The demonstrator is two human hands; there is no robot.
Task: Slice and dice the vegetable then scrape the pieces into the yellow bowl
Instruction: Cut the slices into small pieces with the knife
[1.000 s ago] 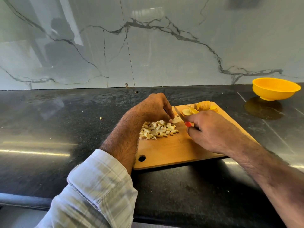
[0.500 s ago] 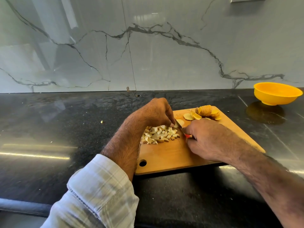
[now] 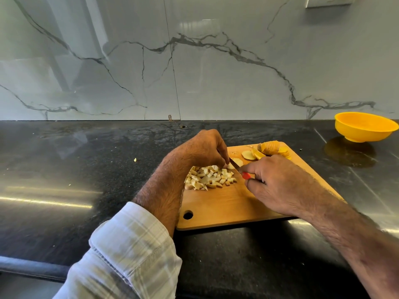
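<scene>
A wooden cutting board lies on the black counter. On its left part sits a heap of pale diced pieces. My left hand curls over a slice at the heap's far edge and pins it with its fingertips. My right hand grips a knife with a red handle; its blade is down on that slice beside my left fingertips. Round slices and a fanned stack of slices lie at the board's far end. The yellow bowl stands at the far right.
The black stone counter runs left and right, with a marble wall behind it. A small scrap lies on the counter left of the board. The counter's front edge is close below my arms.
The knife has stayed on the slice by my left fingertips, with small cutting strokes. My view has tilted, so board and bowl sit lower in the frame.
</scene>
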